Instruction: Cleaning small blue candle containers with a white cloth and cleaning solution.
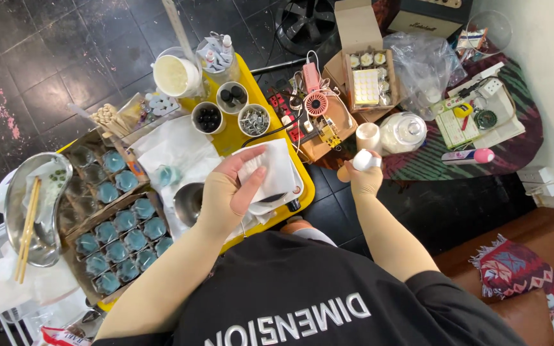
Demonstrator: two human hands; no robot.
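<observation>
Head camera, looking straight down: my left hand [229,192] pinches a folded white paper towel [270,170], thumb on top and fingers curled beneath, over the near edge of the yellow tray [306,189]. My right hand [361,176] is closed around a small white jar [367,160], held in the air off the tray's edge, at about 3 o'clock from the towel. Just beyond it, at 12 o'clock from that hand, stands a white candle cup [368,136] beside a lidded glass jar [403,131].

At 9 o'clock from my left hand, cardboard trays [120,240] carry rows of small glasses filled with pale blue wax; a steel bowl with wooden chopsticks [27,227] sits at their far side. A small steel pot [189,202] lies just below my left wrist.

The risks, as I judge them: the jar is gripped over bare floor, not the tray, so a slip would drop it onto dark tiles. The towel hangs loose near the steel pot and could drag through whatever is in it. My left forearm crosses close above the blue glasses, so a careless sweep could knock them. A power strip [286,112] tangled with cables lies at the tray's 1 o'clock corner, where any spilled liquid would be bad news.
</observation>
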